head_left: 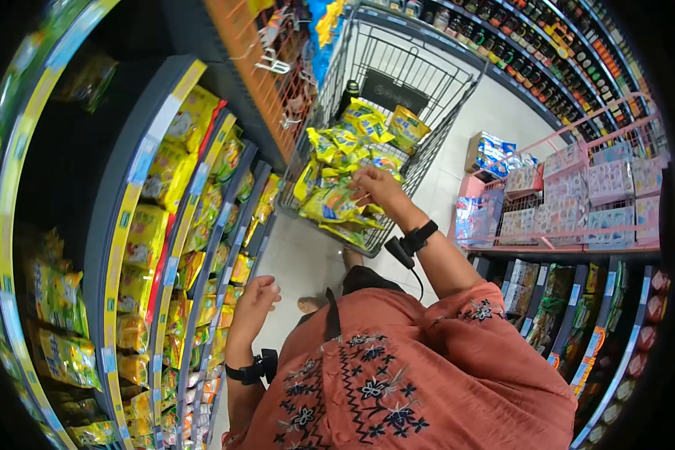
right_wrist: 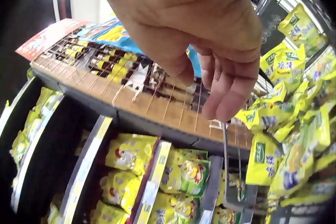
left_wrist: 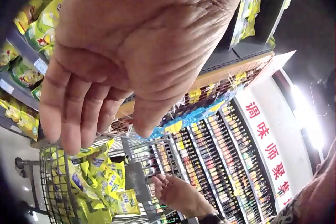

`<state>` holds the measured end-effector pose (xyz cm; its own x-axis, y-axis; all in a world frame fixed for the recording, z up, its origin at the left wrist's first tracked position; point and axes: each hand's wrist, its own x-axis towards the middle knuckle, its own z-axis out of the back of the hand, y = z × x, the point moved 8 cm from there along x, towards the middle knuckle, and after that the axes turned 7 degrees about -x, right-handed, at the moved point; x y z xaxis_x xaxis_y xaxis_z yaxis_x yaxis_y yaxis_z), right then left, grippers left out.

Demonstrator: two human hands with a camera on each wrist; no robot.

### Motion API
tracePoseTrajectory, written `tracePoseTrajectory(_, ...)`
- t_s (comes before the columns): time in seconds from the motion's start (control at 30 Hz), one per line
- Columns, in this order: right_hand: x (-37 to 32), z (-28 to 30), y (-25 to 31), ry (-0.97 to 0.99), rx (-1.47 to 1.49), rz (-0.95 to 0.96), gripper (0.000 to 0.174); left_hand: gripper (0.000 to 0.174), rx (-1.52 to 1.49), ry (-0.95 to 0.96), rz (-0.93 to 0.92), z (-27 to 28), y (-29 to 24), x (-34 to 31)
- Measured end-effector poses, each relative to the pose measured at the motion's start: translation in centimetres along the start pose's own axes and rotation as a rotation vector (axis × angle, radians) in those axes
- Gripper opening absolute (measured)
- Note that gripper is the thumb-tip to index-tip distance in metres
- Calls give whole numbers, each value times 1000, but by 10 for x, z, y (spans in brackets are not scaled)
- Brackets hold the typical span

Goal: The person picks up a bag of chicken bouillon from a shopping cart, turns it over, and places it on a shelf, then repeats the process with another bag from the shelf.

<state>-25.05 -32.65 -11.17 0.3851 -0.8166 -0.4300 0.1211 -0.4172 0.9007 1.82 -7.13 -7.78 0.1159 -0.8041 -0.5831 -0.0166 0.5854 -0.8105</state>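
My right hand (head_left: 379, 187) is over the near end of the shopping cart (head_left: 457, 97), its fingers loosely bent with nothing between them. In the head view it overlaps a heap of yellow seasoning bags (head_left: 337, 202) lying in the cart. From the right wrist, the fingertips (right_wrist: 223, 106) appear right by the cart's rim (right_wrist: 226, 134), with the bags (right_wrist: 286, 150) beside them. My left hand (head_left: 255, 304) hangs between the left shelves and my body, holding nothing. Its palm and relaxed fingers (left_wrist: 76, 108) fill the upper part of the left wrist view.
Shelves of yellow bags (head_left: 146, 232) line the left side, with a wire display rack (head_left: 274, 75) beside the cart. A pink wire basket (head_left: 562, 195) of boxed packs stands at the right, near a cardboard box (head_left: 491, 154). Bottle shelves (head_left: 517, 45) lie beyond the cart.
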Motion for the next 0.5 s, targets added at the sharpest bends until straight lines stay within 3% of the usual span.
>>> tracePoseTrajectory(0.23, 118, 158, 8, -239, 36, -42, 28, 41, -7, 18, 85, -63, -29, 55)
tracePoseTrajectory(0.47, 227, 293, -44, -447, -86, -263, 44, 34, -33, -104, 223, -83, -39, 77)
tracePoseTrajectory(0.5, 274, 343, -96, -452, -318, -266, 40, 34, -27, -116, 244, -85, -40, 78)
